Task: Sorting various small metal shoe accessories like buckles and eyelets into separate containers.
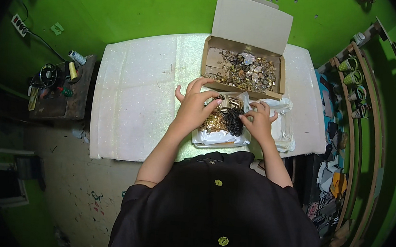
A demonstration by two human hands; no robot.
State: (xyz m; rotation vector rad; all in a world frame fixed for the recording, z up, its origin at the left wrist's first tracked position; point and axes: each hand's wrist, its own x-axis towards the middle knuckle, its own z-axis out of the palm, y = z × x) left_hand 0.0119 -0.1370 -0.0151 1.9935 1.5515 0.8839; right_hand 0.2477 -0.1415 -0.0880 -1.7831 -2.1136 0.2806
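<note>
Left hand (193, 108) and right hand (257, 121) pinch small gold pieces (217, 120) over a near tray (215, 141); loose bits could spill; open cardboard box (242, 71) beyond.

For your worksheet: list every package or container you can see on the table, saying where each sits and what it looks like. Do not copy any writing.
Cardboard box: far side of the table, brown, rectangular, lid flipped up, full of small gold and silver metal pieces.
White bag: near edge, crumpled plastic, opened out under a pile of gold and black pieces; left hand and right hand rest on the pile.
No labels, signs or screens can be made out.
</note>
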